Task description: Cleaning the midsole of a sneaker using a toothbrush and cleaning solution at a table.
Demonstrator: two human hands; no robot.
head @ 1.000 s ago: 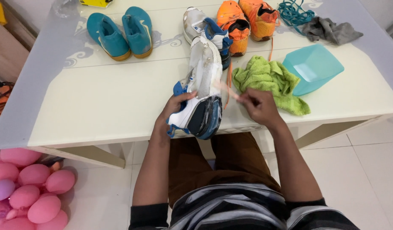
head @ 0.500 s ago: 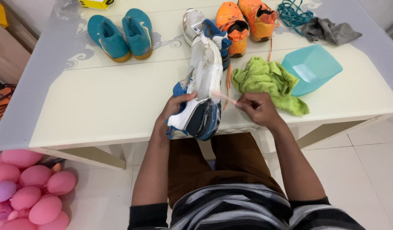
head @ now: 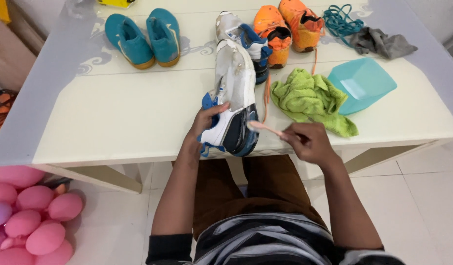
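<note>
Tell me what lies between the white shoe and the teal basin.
The head view shows a crumpled green cloth on the table between the white shoe and the teal basin.

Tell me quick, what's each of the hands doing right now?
Left hand: closed on the side of the white and blue shoe.
Right hand: closed on a small pink brush, at the shoe's sole.

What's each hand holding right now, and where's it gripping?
The left hand grips the white and blue shoe by its side near the heel. The right hand holds a pink toothbrush by its handle end.
</note>
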